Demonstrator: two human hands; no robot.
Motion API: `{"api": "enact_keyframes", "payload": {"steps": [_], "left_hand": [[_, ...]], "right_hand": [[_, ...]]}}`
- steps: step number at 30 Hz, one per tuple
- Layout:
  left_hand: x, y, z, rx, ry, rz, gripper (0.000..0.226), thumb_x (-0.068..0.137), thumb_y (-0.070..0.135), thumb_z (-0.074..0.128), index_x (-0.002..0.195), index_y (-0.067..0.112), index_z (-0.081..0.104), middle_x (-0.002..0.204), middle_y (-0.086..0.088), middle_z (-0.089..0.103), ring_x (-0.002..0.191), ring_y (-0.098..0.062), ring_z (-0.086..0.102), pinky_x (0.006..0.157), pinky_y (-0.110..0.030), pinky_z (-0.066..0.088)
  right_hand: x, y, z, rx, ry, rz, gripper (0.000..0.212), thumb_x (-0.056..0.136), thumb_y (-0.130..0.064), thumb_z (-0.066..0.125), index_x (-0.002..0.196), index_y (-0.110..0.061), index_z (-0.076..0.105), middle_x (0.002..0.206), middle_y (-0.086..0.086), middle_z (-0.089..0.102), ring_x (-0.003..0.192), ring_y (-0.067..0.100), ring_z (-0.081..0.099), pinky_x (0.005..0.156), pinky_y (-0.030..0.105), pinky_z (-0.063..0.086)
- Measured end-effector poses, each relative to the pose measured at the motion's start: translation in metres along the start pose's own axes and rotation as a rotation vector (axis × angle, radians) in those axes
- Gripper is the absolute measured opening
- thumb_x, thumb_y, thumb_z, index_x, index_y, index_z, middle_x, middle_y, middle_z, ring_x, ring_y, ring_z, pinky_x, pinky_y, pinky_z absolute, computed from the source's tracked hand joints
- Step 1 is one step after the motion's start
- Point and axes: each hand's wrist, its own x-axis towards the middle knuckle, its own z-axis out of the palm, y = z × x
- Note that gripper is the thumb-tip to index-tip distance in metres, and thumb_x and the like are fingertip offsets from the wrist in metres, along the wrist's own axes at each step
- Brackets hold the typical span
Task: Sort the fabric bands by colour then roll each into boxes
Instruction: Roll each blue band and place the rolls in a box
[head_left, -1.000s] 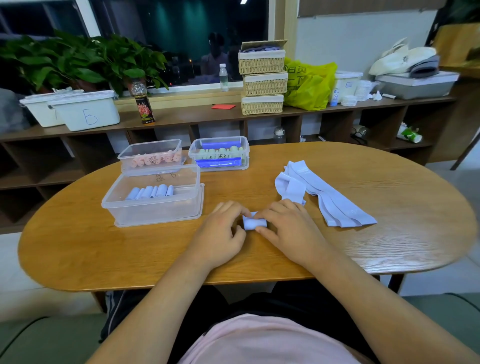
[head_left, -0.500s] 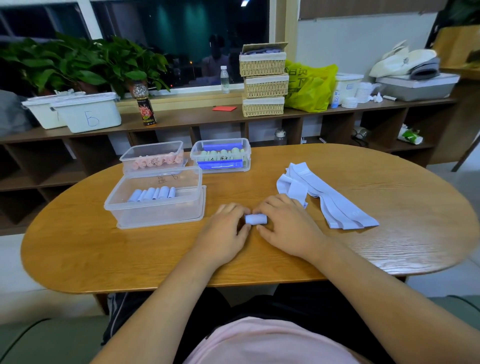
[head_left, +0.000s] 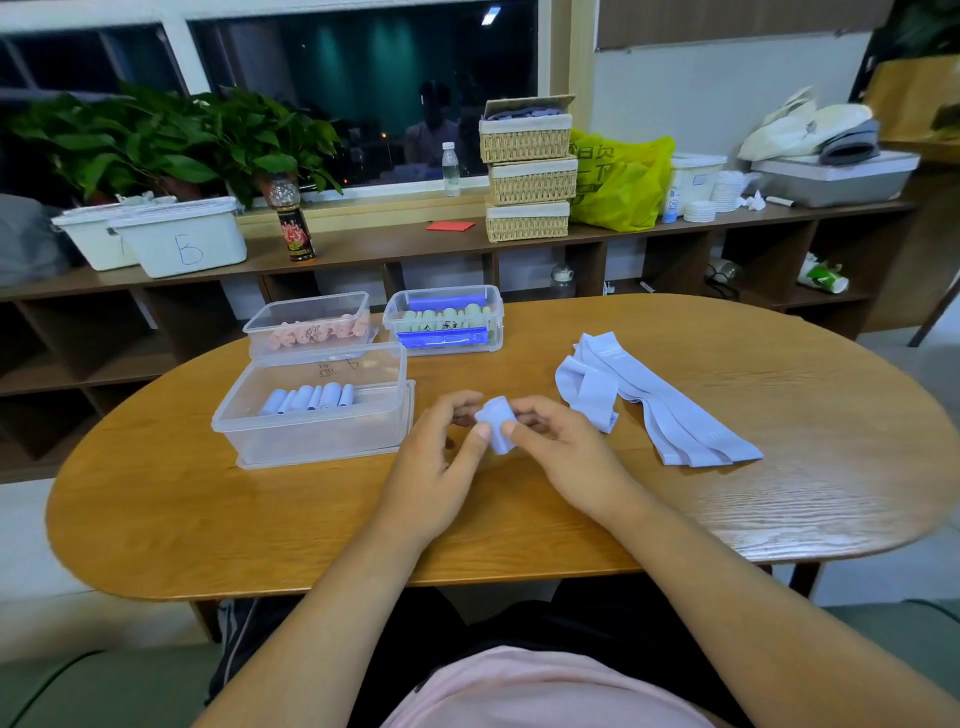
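Head view: rolled blue band (head_left: 497, 423) pinched between both hands (head_left: 498, 457).

Left hand (head_left: 441, 457) and right hand (head_left: 561, 447) pinch together.

pale blue bands (head_left: 675, 415), pink rolls (head_left: 311, 332)

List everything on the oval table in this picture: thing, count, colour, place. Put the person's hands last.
Near clear box: one, front left, holding a row of light blue rolls.
Pink-roll box: one, clear, behind it.
Third box: one, clear, back centre, pale green rolls, blue items.
Loose bands: a light blue pile, count unclear, right of the hands.
Rolled band: one, light blue, held between both hands.
Table: one, wooden.
Left hand, right hand: pinching the roll.
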Motion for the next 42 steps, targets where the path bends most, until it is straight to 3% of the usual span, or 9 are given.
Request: {"api": "enact_keyframes", "payload": {"steps": [4,8,12,17,20,24,30,35,42], "left_hand": [[-0.004,0.002,0.003,0.077,-0.102,0.075,0.067,0.097,0.029,0.075,0.155,0.034,0.044,0.148,0.018,0.055,0.141,-0.008,0.05,0.11,-0.03,0.046],[-0.002,0.003,0.008,0.194,-0.157,0.047,0.088,0.085,0.051,0.085,0.158,0.045,0.035,0.152,0.023,0.049,0.141,0.0,0.046,0.113,-0.024,0.041],[-0.003,0.002,0.008,0.211,-0.092,0.067,0.072,0.083,0.053,0.086,0.145,0.04,0.052,0.134,0.025,0.06,0.131,0.0,0.054,0.106,-0.027,0.049],[-0.003,0.0,0.009,0.338,-0.041,0.042,0.065,0.081,0.063,0.082,0.137,0.035,0.063,0.124,0.019,0.063,0.119,0.003,0.056,0.098,-0.013,0.044],[-0.003,-0.002,0.011,0.373,-0.023,0.027,0.065,0.08,0.065,0.081,0.135,0.034,0.067,0.12,0.016,0.064,0.115,0.003,0.056,0.097,-0.015,0.044],[-0.002,-0.006,0.013,0.463,-0.038,0.018,0.062,0.082,0.065,0.073,0.134,0.031,0.069,0.121,0.013,0.069,0.121,-0.002,0.056,0.096,-0.025,0.05],[-0.003,0.002,0.015,0.587,-0.041,0.063,0.052,0.087,0.049,0.076,0.133,0.025,0.068,0.123,0.005,0.069,0.118,-0.01,0.06,0.087,-0.026,0.049],[-0.001,-0.004,0.012,0.377,-0.091,0.087,0.062,0.087,0.051,0.081,0.14,0.035,0.052,0.129,0.021,0.058,0.121,0.002,0.053,0.097,-0.023,0.05],[-0.001,-0.006,0.011,0.363,-0.05,0.183,0.05,0.089,0.041,0.082,0.133,0.032,0.061,0.123,0.022,0.059,0.116,-0.001,0.055,0.096,-0.027,0.051]], "right_hand": [[-0.002,-0.008,-0.014,0.4,-0.098,0.214,0.029,0.11,-0.023,0.054,0.129,-0.011,0.072,0.124,0.014,0.075,0.115,0.028,0.069,0.103,0.045,0.053],[-0.006,-0.013,-0.01,0.502,-0.233,0.271,0.035,0.111,-0.018,0.049,0.135,-0.001,0.067,0.117,0.02,0.074,0.101,0.023,0.068,0.091,0.033,0.056],[-0.01,-0.013,-0.003,0.458,-0.301,0.255,0.033,0.111,-0.014,0.048,0.131,-0.001,0.069,0.117,0.021,0.075,0.108,0.023,0.071,0.098,0.033,0.055],[-0.01,-0.012,-0.003,0.431,-0.26,0.242,0.028,0.11,-0.014,0.053,0.129,-0.001,0.069,0.116,0.019,0.074,0.108,0.025,0.07,0.104,0.042,0.056],[-0.007,-0.008,-0.002,0.396,-0.158,0.244,0.019,0.106,-0.013,0.062,0.12,-0.001,0.067,0.105,0.012,0.071,0.094,0.022,0.064,0.098,0.043,0.056],[-0.008,-0.006,-0.001,0.316,-0.104,0.19,0.014,0.106,-0.017,0.062,0.102,-0.008,0.072,0.101,0.009,0.072,0.096,0.022,0.065,0.098,0.045,0.055],[-0.01,0.003,0.005,0.042,-0.022,0.082,0.022,0.081,-0.022,0.09,0.094,-0.027,0.073,0.1,0.003,0.077,0.094,0.025,0.074,0.091,0.039,0.058],[-0.007,-0.001,-0.004,0.282,0.001,0.188,0.021,0.089,-0.011,0.083,0.109,-0.008,0.073,0.107,0.016,0.078,0.099,0.023,0.073,0.096,0.043,0.057],[-0.007,-0.006,-0.008,0.352,-0.026,0.245,0.023,0.094,-0.008,0.078,0.116,-0.006,0.071,0.112,0.016,0.078,0.102,0.024,0.074,0.1,0.042,0.057]]}}
